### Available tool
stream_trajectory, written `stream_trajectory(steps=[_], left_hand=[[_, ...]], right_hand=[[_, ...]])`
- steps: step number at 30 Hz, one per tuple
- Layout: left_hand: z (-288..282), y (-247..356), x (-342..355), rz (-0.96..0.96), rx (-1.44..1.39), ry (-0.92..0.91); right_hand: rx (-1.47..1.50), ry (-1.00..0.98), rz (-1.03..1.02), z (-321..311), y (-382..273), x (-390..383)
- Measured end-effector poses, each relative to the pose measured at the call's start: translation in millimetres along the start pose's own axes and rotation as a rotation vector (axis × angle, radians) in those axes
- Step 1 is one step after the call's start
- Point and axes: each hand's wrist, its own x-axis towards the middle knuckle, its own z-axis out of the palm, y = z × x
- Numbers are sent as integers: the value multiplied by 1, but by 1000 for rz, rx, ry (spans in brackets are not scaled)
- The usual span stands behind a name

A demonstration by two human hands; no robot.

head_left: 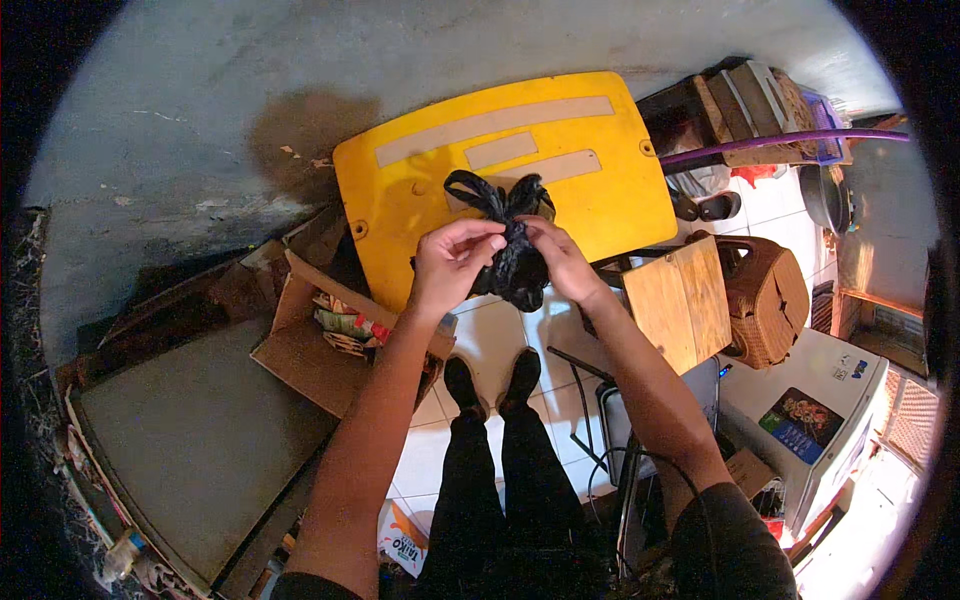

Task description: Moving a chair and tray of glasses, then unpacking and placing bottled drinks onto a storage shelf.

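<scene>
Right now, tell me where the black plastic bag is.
In the head view, the black plastic bag is near the centre, held up between the left hand and right hand, in front of the yellow board leaning on the wall.

Black plastic bag point(515, 255) — yellow board point(600, 190) with tan strips behind.

you had strong light coming from your right — the white floor tiles point(770, 205) and the white box point(830, 400) there were washed out with glare. the yellow board point(590, 190) was bright and sharp in the middle. your left side sat in dim shade, the grey slab point(200, 440) dull and low in detail. the black bag point(515, 260) showed almost no texture. straight edges bowed toward the rim — a black ring closed off the corners.
</scene>
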Motion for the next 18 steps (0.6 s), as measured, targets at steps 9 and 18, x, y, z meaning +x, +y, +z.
stream_trajectory(steps=[9,18], left_hand=[[12,-2,7,177,117,99],[18,9,-2,262,229,176]], right_hand=[[118,122,26,15,-21,15],[-65,219,-35,17,-60,8]])
